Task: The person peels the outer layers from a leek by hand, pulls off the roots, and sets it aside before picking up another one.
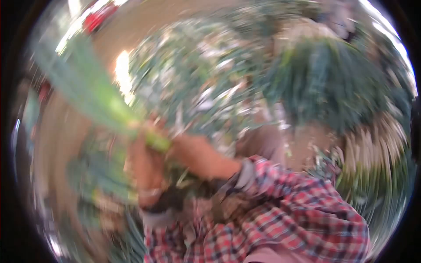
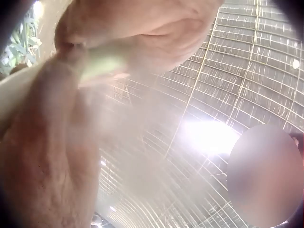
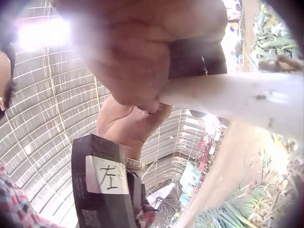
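Observation:
Both hands are together on one leek (image 1: 116,107), whose green leaves fan out to the upper left in the head view. My left hand (image 1: 147,164) grips its stalk just below the leaves. Close beside it, my right hand (image 1: 193,153) has its fingers curled at the stalk. The right wrist view shows the thick white stalk (image 3: 237,97) running rightward from under the right hand (image 3: 137,57); the left hand (image 3: 126,121) lies behind. In the left wrist view, a pale green stretch of leek (image 2: 102,66) shows between the hands. Motion blurs the head view.
Loose leeks and leaf scraps (image 1: 193,74) cover the ground ahead. Piled leeks (image 1: 324,79) lie at the right, with another bundle (image 1: 377,153) nearer. A bare dirt path (image 1: 66,136) runs along the left. A black box (image 3: 104,183) is strapped at the left wrist.

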{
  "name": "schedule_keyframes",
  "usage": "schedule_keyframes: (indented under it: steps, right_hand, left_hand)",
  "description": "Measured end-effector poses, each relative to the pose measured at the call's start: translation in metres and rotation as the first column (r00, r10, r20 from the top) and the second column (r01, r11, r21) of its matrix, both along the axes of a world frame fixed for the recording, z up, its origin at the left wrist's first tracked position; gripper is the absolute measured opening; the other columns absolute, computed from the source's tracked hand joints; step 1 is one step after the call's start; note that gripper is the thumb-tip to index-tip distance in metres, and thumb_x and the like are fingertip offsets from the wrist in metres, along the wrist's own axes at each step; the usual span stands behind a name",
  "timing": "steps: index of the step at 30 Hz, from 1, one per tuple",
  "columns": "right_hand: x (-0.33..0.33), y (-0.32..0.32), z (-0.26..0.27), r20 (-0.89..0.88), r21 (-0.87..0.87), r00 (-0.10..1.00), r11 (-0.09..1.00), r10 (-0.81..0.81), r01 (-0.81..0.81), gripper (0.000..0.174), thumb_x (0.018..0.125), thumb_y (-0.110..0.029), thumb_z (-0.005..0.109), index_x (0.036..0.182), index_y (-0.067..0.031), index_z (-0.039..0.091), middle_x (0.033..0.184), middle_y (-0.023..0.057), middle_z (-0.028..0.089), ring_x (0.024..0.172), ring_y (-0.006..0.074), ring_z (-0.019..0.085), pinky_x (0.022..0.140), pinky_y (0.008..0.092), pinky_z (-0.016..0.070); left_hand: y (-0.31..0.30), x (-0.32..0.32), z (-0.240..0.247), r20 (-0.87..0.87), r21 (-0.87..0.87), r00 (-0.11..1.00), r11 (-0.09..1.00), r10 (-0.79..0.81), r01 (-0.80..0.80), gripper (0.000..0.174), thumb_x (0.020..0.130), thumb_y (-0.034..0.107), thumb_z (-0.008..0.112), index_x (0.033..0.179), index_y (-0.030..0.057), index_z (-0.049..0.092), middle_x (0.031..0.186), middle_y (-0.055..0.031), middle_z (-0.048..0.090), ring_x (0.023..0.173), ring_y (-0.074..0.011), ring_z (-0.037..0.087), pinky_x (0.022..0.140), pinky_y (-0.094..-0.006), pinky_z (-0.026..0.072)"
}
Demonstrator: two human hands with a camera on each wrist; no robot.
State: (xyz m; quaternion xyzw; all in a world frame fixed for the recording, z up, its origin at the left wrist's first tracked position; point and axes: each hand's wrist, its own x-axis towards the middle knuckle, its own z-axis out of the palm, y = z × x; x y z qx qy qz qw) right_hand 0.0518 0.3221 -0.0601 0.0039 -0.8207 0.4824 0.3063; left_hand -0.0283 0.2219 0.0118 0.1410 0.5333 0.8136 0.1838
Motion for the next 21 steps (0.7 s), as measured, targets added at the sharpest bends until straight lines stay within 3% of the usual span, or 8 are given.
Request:
schedule_keyframes:
  steps: [1, 3, 6, 10, 12, 14, 17, 21]
  right_hand:
    - [-0.009, 0.001, -0.015, -0.038, 0.255, 0.999, 0.966, -0.037, 0.045, 0.02, 0.088, -0.02, 0.061, 0.082, -0.0013, 0.059, 0.079, 0.0192, 0.059, 0.07, 0.0399, 0.06, 0.058, 0.0437, 0.0479]
    - [0.007, 0.008, 0.015, 0.219, -0.146, 0.969, 0.986, 0.113, -0.082, 0.014, 0.087, -0.012, 0.06, 0.093, 0.0009, 0.062, 0.088, 0.0206, 0.063, 0.082, 0.0387, 0.061, 0.068, 0.0414, 0.0494]
    - [0.005, -0.001, 0.012, 0.14, -0.449, 0.967, 0.884, 0.214, -0.131, 0.021, 0.089, -0.014, 0.062, 0.099, 0.0033, 0.063, 0.088, 0.019, 0.066, 0.08, 0.0251, 0.066, 0.069, 0.0349, 0.0493]
    - [-0.018, -0.032, 0.0, -0.103, -0.51, 0.952, 0.806, 0.287, -0.299, 0.024, 0.088, -0.019, 0.065, 0.098, 0.0028, 0.063, 0.082, 0.0156, 0.064, 0.075, 0.0178, 0.062, 0.066, 0.0341, 0.0482]
    - [-0.027, -0.041, 0.014, -0.086, -0.414, 0.955, 0.861, 0.285, -0.294, 0.025, 0.087, -0.021, 0.066, 0.097, 0.0016, 0.062, 0.077, 0.0148, 0.061, 0.072, 0.016, 0.06, 0.063, 0.0343, 0.0467]
    - [-0.033, -0.045, 0.024, 0.005, -0.337, 0.972, 0.915, 0.236, -0.221, 0.023, 0.086, -0.02, 0.067, 0.095, 0.0005, 0.061, 0.074, 0.0151, 0.058, 0.069, 0.0215, 0.061, 0.06, 0.0358, 0.0453]
    - [-0.042, -0.05, 0.024, -0.145, -0.04, 0.988, 0.997, 0.06, -0.067, 0.024, 0.084, -0.023, 0.067, 0.09, -0.0011, 0.06, 0.083, 0.016, 0.06, 0.072, 0.0381, 0.058, 0.062, 0.0429, 0.0457]
    - [-0.045, -0.04, 0.045, -0.126, -0.018, 0.983, 0.992, -0.13, 0.129, 0.021, 0.085, -0.02, 0.066, 0.091, -0.001, 0.06, 0.093, 0.0132, 0.062, 0.072, 0.0361, 0.059, 0.06, 0.0389, 0.0472]
  left_hand:
    - [-0.012, 0.002, 0.004, 0.045, -0.104, 0.997, 0.992, -0.061, 0.065, 0.031, 0.1, 0.029, 0.045, 0.102, 0.0001, 0.054, 0.122, -0.0226, 0.057, 0.107, -0.0302, 0.06, 0.089, -0.0418, 0.0497]
    - [-0.014, 0.001, 0.004, 0.048, 0.111, 0.99, 0.986, -0.13, 0.124, 0.035, 0.102, 0.031, 0.042, 0.102, -0.0017, 0.054, 0.125, -0.0272, 0.054, 0.113, -0.0354, 0.057, 0.095, -0.0451, 0.0479]
    - [-0.021, -0.001, 0.002, 0.125, 0.17, 0.99, 0.984, -0.067, 0.045, 0.046, 0.103, 0.039, 0.032, 0.114, -0.0034, 0.046, 0.129, -0.0283, 0.05, 0.122, -0.0378, 0.051, 0.101, -0.0451, 0.0445]
    - [-0.046, 0.007, 0.007, 0.202, 0.167, 0.978, 0.986, -0.046, 0.012, 0.054, 0.103, 0.044, 0.025, 0.124, -0.0025, 0.042, 0.131, -0.0266, 0.05, 0.118, -0.0345, 0.053, 0.1, -0.0432, 0.0446]
    - [-0.053, 0.009, 0.006, 0.006, 0.049, 0.999, 0.998, -0.047, 0.047, 0.059, 0.103, 0.048, 0.019, 0.129, -0.0004, 0.042, 0.132, -0.024, 0.051, 0.113, -0.0287, 0.055, 0.097, -0.0407, 0.0449]
    - [-0.054, 0.011, 0.002, 0.071, 0.09, 0.997, 0.995, 0.034, -0.04, 0.052, 0.104, 0.043, 0.025, 0.13, 0.0023, 0.044, 0.131, -0.0209, 0.052, 0.106, -0.023, 0.056, 0.094, -0.0374, 0.046]
    - [-0.063, 0.016, -0.017, 0.085, 0.076, 0.996, 0.997, -0.003, -0.004, 0.04, 0.104, 0.034, 0.035, 0.128, 0.0041, 0.046, 0.122, -0.0151, 0.056, 0.104, -0.0184, 0.056, 0.093, -0.0329, 0.046]
    - [-0.075, 0.023, -0.028, -0.027, -0.046, 0.998, 0.997, 0.06, -0.061, 0.033, 0.101, 0.026, 0.044, 0.124, 0.0029, 0.049, 0.103, -0.0092, 0.059, 0.091, -0.0193, 0.058, 0.076, -0.0337, 0.0546]
